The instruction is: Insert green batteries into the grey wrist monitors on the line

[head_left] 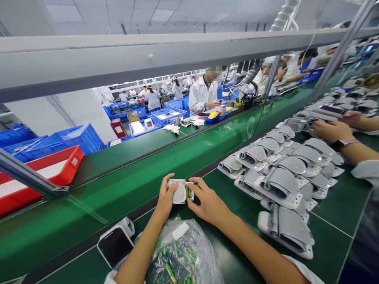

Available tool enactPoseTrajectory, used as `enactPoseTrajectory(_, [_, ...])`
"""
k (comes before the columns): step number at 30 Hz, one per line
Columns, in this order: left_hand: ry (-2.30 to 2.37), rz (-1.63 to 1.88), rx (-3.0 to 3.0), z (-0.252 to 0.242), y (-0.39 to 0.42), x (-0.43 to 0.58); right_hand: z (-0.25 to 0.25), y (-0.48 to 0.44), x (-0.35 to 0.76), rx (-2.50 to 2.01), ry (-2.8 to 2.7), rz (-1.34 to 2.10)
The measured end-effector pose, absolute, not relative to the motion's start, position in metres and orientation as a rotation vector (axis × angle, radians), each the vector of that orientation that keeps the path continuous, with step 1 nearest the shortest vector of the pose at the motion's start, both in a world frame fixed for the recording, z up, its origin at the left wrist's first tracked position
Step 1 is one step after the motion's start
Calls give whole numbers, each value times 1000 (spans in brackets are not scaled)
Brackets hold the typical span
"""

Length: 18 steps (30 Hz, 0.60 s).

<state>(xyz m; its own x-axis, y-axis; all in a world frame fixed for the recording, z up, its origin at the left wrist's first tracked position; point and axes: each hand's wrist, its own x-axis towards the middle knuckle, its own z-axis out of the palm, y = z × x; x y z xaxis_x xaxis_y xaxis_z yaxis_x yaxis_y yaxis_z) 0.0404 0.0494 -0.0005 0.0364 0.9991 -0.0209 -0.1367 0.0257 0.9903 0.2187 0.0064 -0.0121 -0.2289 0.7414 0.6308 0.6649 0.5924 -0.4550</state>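
Note:
My left hand [166, 195] is closed around a white wrist blood pressure monitor [179, 193], thumb lying over its rolled cuff. Green batteries [189, 192] show in the monitor's open right end. My right hand [207, 201] grips that end, its thumb below and fingers above the batteries. Beneath my forearms lies a clear plastic bag [204, 252] with several loose green batteries inside. Beside my left forearm, another monitor [115, 245] rests with its dark screen up.
Several grey-cuffed monitors [280, 183] are stacked at right on the green table [334, 219]. A co-worker's hands [334, 130] handle a device beyond them. A green conveyor belt [127, 189] runs ahead. A red tray [63, 167] stands left; a metal rail [148, 59] crosses above.

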Motion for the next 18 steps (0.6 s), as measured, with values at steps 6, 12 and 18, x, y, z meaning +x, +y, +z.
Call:
enactPoseTrajectory(6, [1071, 1206, 1095, -6, 53, 40, -15, 11, 221, -1033, -1976, 101])
enactPoseTrajectory(12, [1054, 1168, 1168, -5, 51, 42, -12, 9, 226, -1107, -2017, 210])
enactPoseTrajectory(18, [1033, 1110, 1237, -1, 48, 42, -13, 6, 224, -1190, -1961, 295])
